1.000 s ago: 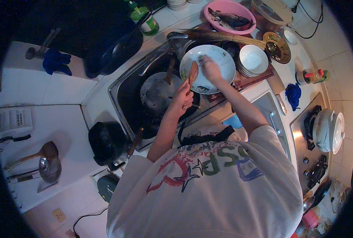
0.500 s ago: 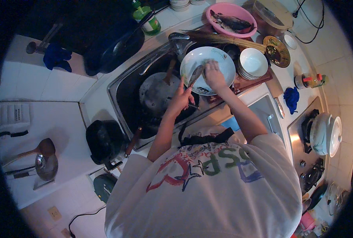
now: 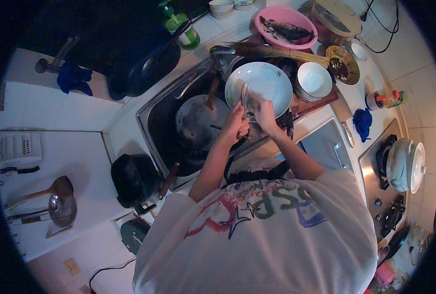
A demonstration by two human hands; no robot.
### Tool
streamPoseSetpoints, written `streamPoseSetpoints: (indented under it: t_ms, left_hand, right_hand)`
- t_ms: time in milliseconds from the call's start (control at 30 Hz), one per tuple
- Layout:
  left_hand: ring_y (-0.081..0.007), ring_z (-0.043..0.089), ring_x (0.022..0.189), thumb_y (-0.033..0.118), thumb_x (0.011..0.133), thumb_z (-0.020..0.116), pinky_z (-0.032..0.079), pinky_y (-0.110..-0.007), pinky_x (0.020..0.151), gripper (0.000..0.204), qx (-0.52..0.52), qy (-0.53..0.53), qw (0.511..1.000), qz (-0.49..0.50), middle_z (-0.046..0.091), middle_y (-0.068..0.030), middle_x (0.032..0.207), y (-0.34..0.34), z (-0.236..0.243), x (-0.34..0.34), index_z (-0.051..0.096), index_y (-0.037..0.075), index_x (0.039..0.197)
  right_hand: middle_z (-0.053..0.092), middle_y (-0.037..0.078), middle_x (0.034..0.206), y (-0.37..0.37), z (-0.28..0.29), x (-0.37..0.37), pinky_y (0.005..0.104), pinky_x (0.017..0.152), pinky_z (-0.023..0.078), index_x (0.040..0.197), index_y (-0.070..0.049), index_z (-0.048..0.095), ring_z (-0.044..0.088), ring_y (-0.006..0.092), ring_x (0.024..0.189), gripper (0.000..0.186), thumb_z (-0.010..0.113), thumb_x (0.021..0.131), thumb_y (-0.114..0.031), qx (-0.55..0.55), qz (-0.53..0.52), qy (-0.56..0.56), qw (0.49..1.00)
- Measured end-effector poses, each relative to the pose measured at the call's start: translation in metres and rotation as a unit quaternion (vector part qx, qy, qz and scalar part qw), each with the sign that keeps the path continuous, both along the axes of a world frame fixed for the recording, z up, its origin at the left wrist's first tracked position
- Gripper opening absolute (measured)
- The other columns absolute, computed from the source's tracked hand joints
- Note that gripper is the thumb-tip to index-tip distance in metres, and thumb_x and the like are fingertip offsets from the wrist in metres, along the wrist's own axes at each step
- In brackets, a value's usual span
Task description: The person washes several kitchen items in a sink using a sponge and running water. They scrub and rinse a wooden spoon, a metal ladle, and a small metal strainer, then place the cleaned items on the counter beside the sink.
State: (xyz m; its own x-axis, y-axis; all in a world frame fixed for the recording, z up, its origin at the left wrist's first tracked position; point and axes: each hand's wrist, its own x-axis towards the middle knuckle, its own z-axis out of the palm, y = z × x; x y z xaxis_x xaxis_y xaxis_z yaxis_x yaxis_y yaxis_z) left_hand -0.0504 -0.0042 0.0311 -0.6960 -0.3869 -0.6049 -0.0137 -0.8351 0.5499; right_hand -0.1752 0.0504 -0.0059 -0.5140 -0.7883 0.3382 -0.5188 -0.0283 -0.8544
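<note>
Hands meet over the sink (image 3: pixel 154 122), at the near rim of a white plate (image 3: pixel 267 81). Left hand (image 3: pixel 236 125) has fingers clenched on the plate's near-left edge; right hand (image 3: pixel 263 109) grasps a small utensil (image 3: pixel 245 95) against it. A pan (image 3: pixel 198 122) lies left, in the sink.

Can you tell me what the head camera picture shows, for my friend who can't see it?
A person's left hand and right hand hold a large white plate over a kitchen sink with a round pan inside. A pink basin with fish sits behind.
</note>
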Motion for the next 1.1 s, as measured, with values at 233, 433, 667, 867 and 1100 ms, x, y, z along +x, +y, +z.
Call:
streamPoseSetpoints:
  t_ms: [233,433,667,867,1100]
  left_hand:
    - [-0.0057,0.024,0.036,0.034,0.099,0.04,0.019,-0.02,0.031,0.015,0.036,0.037,0.999,-0.007,0.029,0.0044,0.052,-0.012,0.02,-0.011,0.044,0.028,0.112]
    - [-0.0038,0.024,0.032,0.036,0.096,0.047,0.016,-0.02,0.027,0.023,0.13,0.034,0.99,0.051,0.032,0.0047,0.049,-0.018,0.023,-0.017,0.048,0.017,0.084]
    - [-0.0058,0.028,0.036,0.034,0.097,0.045,0.021,-0.02,0.029,0.01,0.175,0.107,0.979,0.011,0.032,0.004,0.052,-0.001,0.009,-0.011,0.048,0.025,0.099]
    - [-0.009,0.032,0.033,0.032,0.1,0.038,0.028,-0.023,0.028,0.03,0.266,0.305,0.914,-0.027,0.036,-0.0008,0.054,-0.014,0.014,0.007,0.054,0.008,0.09]
    - [-0.0088,0.035,0.037,0.031,0.1,0.038,0.028,-0.023,0.033,0.032,0.45,0.358,0.816,-0.055,0.04,-0.001,0.057,-0.02,-0.023,0.005,0.055,0.003,0.098]
  right_hand:
    - [0.063,0.023,0.105,0.005,0.028,0.004,0.0351,0.084,0.048,0.122,-0.003,0.056,0.064,0.0323,0.096,0.049,0.047,0.076,0.013,-0.013,-0.007,-0.055,0.998]
    - [0.058,0.021,0.12,-0.005,0.033,0.002,0.0348,0.093,0.045,0.124,-0.002,0.054,0.056,0.0301,0.114,0.047,0.051,0.078,0.01,0.019,0.036,-0.102,0.994]
    - [0.052,0.022,0.127,-0.028,0.019,-0.021,0.0374,0.097,0.043,0.118,-0.001,0.057,0.048,0.0336,0.122,0.042,0.058,0.076,0.002,-0.046,0.012,0.075,0.996]
    - [0.061,0.015,0.114,-0.042,0.008,-0.062,0.0364,0.086,0.048,0.114,-0.002,0.059,0.061,0.029,0.097,0.03,0.047,0.087,-0.002,-0.065,-0.021,-0.481,0.874]
    - [0.053,0.008,0.123,-0.017,0.036,-0.033,0.0376,0.094,0.045,0.123,-0.006,0.048,0.052,0.0228,0.111,0.03,0.044,0.097,-0.019,-0.183,0.168,-0.768,0.59]
